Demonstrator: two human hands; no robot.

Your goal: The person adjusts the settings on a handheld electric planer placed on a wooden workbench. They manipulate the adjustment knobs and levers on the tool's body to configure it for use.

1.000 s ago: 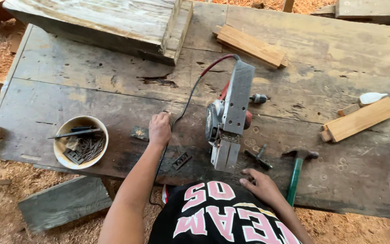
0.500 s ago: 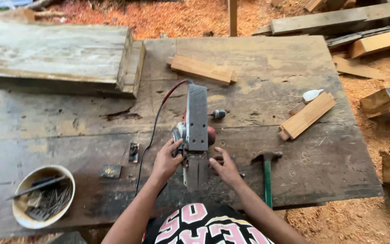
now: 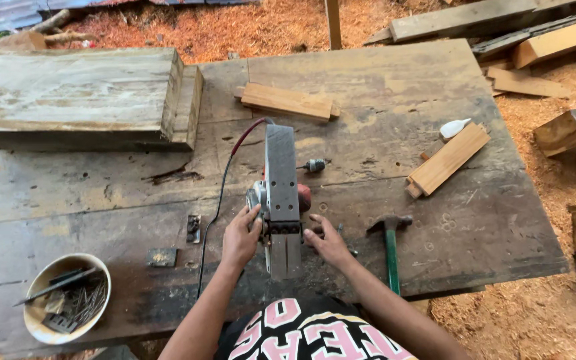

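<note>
no packages, labels, signs or screens

Soft, even daylight, faint shadows, sharp focus, slight wide-angle edge bending.

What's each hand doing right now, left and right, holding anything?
Left hand: closed on the left side of the upturned electric planer.
Right hand: fingers against the planer's right side, full grip cannot be told.

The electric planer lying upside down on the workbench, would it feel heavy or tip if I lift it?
The electric planer looks mostly metal, so probably heavy for its size. Resting sole-up between the left hand and right hand, it may rock sideways. Its cord would likely drag.
</note>
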